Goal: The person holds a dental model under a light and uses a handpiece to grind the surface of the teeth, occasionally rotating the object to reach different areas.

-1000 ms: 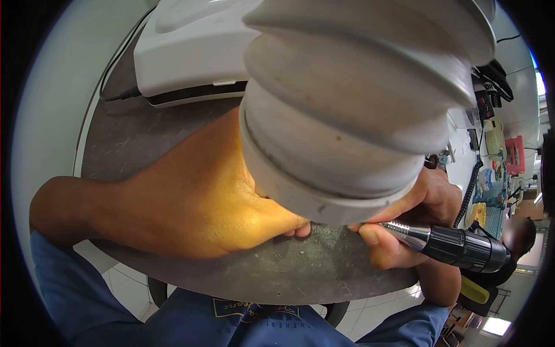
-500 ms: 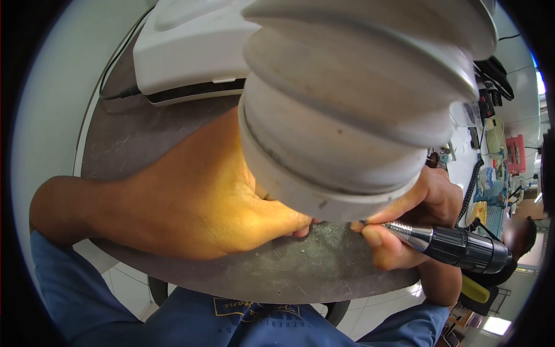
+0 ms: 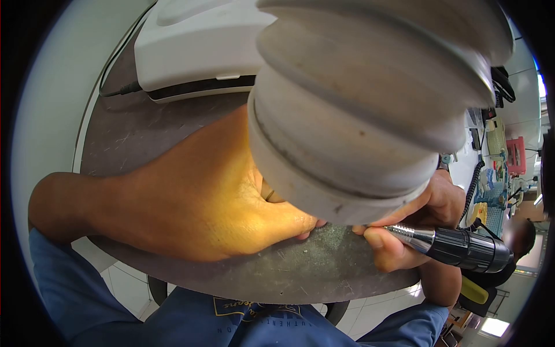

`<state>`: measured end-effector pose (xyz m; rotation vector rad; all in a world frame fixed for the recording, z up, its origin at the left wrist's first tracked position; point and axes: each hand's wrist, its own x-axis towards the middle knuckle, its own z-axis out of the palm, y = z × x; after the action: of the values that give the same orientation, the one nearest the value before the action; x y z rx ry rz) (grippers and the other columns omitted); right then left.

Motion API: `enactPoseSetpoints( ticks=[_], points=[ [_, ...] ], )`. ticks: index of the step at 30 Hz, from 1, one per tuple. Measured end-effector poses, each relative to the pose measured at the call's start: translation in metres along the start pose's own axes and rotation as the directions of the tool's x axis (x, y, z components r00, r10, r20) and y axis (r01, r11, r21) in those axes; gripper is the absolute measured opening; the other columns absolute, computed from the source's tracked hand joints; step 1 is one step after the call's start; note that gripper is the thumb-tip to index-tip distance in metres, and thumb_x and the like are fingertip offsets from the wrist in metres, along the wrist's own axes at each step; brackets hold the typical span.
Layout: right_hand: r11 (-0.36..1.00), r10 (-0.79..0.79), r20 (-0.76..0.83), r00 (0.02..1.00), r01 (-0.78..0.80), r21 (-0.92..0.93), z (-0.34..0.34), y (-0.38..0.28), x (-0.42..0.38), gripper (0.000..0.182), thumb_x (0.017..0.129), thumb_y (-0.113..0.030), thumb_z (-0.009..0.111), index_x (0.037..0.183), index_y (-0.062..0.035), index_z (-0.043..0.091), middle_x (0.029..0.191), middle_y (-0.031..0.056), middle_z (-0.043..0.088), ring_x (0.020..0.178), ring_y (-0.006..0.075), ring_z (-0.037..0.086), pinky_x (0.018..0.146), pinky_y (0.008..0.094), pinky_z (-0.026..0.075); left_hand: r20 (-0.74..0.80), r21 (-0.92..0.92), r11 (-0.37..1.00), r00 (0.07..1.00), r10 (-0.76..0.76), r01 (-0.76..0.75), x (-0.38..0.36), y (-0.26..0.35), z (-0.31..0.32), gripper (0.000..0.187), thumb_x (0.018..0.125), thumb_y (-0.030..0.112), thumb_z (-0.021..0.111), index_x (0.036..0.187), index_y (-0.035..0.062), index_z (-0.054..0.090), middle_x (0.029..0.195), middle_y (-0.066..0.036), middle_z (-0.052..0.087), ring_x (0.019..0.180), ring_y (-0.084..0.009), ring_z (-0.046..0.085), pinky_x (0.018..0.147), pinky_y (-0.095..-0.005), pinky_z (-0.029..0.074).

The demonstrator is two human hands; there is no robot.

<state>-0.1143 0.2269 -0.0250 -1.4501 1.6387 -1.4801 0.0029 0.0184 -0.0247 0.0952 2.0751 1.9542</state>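
Observation:
My left hand (image 3: 214,208) is closed in a pinch, its fingertips partly hidden under the rim of a large white ribbed hose (image 3: 358,110); what they hold cannot be made out. From the right, my right hand (image 3: 404,240) grips a black and silver rotary handpiece (image 3: 462,248), its metal nose pointing left toward the left hand's fingertips. The handpiece tip is hidden near the hose rim. Pale dust (image 3: 326,246) lies on the grey table (image 3: 254,277) below and between both hands.
A white machine (image 3: 196,46) with a black cable stands at the back left. At the far right are a coiled black cord (image 3: 473,188), a pink basket (image 3: 515,155), green and blue trays, and another person (image 3: 519,240) in dark clothing.
The ribbed hose appears shifted slightly right and down in view. My left fingertips have moved slightly right. The right hand keeps its grip on the handpiece, nearly unmoved.

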Motion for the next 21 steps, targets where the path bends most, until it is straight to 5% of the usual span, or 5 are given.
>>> enactPoseSetpoints(
  ticks=[3,21],
  points=[
    [0.993,-0.105,0.054,0.993,0.108,-0.052,-0.0029,0.0068,0.0013,0.018,0.070,-0.001,0.074,0.084,0.0011,0.064,0.077,0.0135,0.070,0.075,0.0214,0.068,0.073,0.0329,0.054,-0.007,0.053,0.998,0.999,-0.040,0.040,0.0000,0.0007,0.0013,0.024,0.093,0.018,0.063,0.109,0.0011,0.067,0.087,-0.005,0.068,0.076,-0.0091,0.064,0.068,-0.0228,0.054],
    [0.989,-0.114,0.046,0.992,0.118,-0.090,-0.0019,0.0072,0.0015,0.015,0.071,-0.001,0.072,0.084,0.0003,0.063,0.075,0.0120,0.070,0.072,0.0196,0.068,0.072,0.0309,0.054,0.016,0.095,0.993,0.997,-0.077,0.075,0.0005,0.0051,-0.0012,0.022,0.093,0.018,0.062,0.106,0.0010,0.068,0.086,-0.005,0.068,0.073,-0.0085,0.063,0.064,-0.0219,0.053]
  ],
)
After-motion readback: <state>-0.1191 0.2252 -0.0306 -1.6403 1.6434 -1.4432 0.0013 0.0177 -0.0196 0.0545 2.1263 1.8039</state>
